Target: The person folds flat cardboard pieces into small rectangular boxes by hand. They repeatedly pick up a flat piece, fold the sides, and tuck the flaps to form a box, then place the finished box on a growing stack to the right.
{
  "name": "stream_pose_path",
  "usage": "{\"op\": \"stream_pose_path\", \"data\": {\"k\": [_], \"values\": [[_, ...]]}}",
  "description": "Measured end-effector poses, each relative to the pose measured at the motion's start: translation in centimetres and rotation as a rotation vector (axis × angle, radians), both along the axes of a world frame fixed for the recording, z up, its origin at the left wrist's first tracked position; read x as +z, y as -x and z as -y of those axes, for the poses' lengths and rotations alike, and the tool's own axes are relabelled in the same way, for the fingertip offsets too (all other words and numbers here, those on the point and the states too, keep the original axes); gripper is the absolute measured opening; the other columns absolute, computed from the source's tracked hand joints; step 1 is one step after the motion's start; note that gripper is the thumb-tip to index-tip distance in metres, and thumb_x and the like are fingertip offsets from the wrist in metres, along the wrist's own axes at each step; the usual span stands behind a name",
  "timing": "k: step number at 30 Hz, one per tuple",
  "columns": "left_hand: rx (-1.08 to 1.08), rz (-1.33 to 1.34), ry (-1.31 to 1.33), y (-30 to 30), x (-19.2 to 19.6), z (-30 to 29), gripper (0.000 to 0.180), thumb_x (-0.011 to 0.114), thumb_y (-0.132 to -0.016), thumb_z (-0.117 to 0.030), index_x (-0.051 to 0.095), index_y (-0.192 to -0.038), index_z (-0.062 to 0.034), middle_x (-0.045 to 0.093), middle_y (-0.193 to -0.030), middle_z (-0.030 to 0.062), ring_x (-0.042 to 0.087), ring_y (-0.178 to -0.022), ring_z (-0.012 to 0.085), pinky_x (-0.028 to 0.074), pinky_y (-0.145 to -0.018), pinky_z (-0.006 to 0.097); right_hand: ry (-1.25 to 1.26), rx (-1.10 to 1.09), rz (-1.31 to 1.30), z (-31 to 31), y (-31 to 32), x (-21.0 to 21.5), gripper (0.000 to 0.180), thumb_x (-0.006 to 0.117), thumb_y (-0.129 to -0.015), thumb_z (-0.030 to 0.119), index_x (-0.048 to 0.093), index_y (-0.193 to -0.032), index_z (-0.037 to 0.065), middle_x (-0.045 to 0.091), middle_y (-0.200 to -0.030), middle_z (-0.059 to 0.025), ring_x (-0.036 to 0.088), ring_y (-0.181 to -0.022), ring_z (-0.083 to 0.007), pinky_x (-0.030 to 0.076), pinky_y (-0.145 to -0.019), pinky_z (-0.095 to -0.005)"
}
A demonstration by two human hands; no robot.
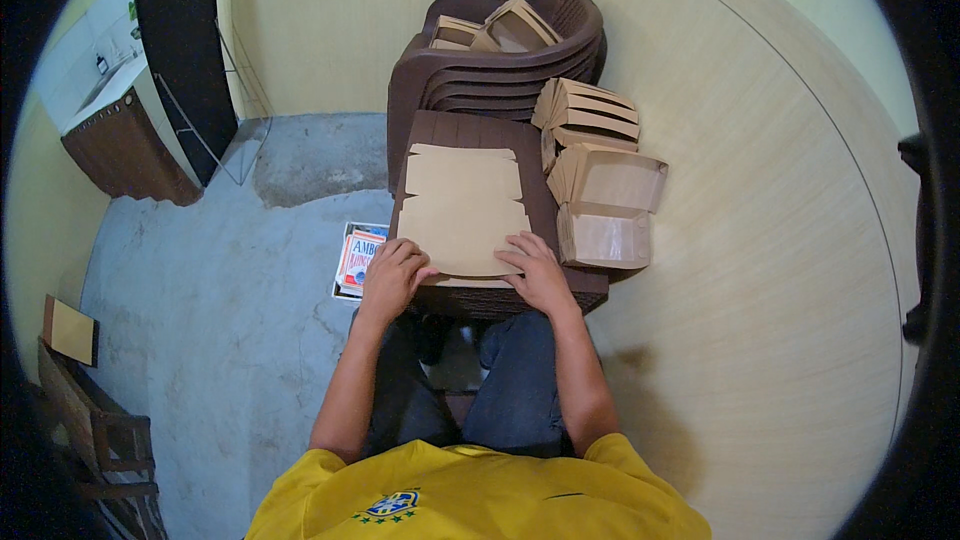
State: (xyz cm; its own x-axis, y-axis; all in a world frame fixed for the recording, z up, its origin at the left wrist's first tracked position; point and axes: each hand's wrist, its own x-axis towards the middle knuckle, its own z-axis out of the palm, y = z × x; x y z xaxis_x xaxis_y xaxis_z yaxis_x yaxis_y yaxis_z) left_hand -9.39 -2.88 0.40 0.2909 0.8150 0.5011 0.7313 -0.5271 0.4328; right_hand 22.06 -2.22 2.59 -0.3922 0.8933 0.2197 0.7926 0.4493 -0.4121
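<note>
A flat tan cardboard box blank (462, 208) lies unfolded on a small dark brown plastic table (545, 210) in front of me. My left hand (392, 275) rests with curled fingers on the blank's near left edge. My right hand (535, 268) presses flat on its near right corner. To the right on the table sit folded-up kraft boxes (605, 205), stacked and partly overhanging the table edge.
Stacked brown plastic chairs (500, 70) stand behind the table, holding more folded boxes (500, 30). A colourful printed booklet (357, 260) lies on the concrete floor at the left. A pale panelled wall (780, 240) runs close on the right. Wooden frames (90, 420) lean at lower left.
</note>
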Motion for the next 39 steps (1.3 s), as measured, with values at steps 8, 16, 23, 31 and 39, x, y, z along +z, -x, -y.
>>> {"op": "stream_pose_path", "data": {"k": [8,16,23,31,39], "values": [[0.129,0.076,0.381,-1.4,0.5,-3.5,0.022,0.07,-0.101,-0.03,0.081,-0.101,-0.0109,0.073,-0.113,0.0086,0.067,-0.11,0.0344,0.053,-0.094,0.044,0.226,-0.125,0.113,-4.7,0.4,0.7,0.036,0.088,-0.088,0.028,0.078,-0.117,0.009,0.074,-0.123,-0.014,0.068,-0.115,-0.0378,0.054,-0.102,-0.0483],[0.053,-0.244,0.095,-2.2,0.5,-4.4,0.022,0.076,-0.094,-0.036,0.086,-0.109,-0.023,0.073,-0.115,0.0039,0.064,-0.12,0.0257,0.048,-0.099,0.043,-0.034,-0.401,-0.002,-9.3,1.4,-0.4,0.068,0.096,-0.077,0.042,0.067,-0.129,0.009,0.068,-0.125,-0.015,0.063,-0.119,-0.037,0.052,-0.104,-0.0486],[-0.035,-0.067,0.141,-6.9,-0.2,-4.8,0.048,0.082,-0.09,-0.038,0.076,-0.13,-0.0126,0.067,-0.135,0.0102,0.056,-0.139,0.0322,0.041,-0.117,0.053,-0.111,-0.626,-0.035,-10.1,5.0,-3.6,0.061,0.094,-0.081,0.039,0.067,-0.128,0.014,0.061,-0.125,-0.0106,0.055,-0.128,-0.0353,0.046,-0.107,-0.0521],[0.115,-0.244,0.194,-8.2,-2.9,-6.4,0.055,0.048,-0.113,-0.038,0.052,-0.163,-0.0161,0.04,-0.174,0.014,0.032,-0.162,0.0417,0.025,-0.133,0.056,-0.188,-0.481,-0.166,-1.9,5.3,-4.5,0.034,0.093,-0.08,0.04,0.074,-0.083,0.012,0.068,-0.12,-0.0084,0.059,-0.121,-0.0315,0.04,-0.106,-0.0513],[0.062,-0.234,0.168,-7.7,-2.3,-6.5,0.053,0.049,-0.112,-0.031,0.052,-0.161,-0.013,0.042,-0.172,0.0162,0.036,-0.159,0.0455,0.025,-0.132,0.058,0.053,-0.716,0.069,-13.1,7.0,-2.1,0.043,0.089,-0.082,0.052,0.079,-0.093,0.011,0.075,-0.117,-0.0096,0.06,-0.123,-0.0345,0.041,-0.103,-0.0551]]}}
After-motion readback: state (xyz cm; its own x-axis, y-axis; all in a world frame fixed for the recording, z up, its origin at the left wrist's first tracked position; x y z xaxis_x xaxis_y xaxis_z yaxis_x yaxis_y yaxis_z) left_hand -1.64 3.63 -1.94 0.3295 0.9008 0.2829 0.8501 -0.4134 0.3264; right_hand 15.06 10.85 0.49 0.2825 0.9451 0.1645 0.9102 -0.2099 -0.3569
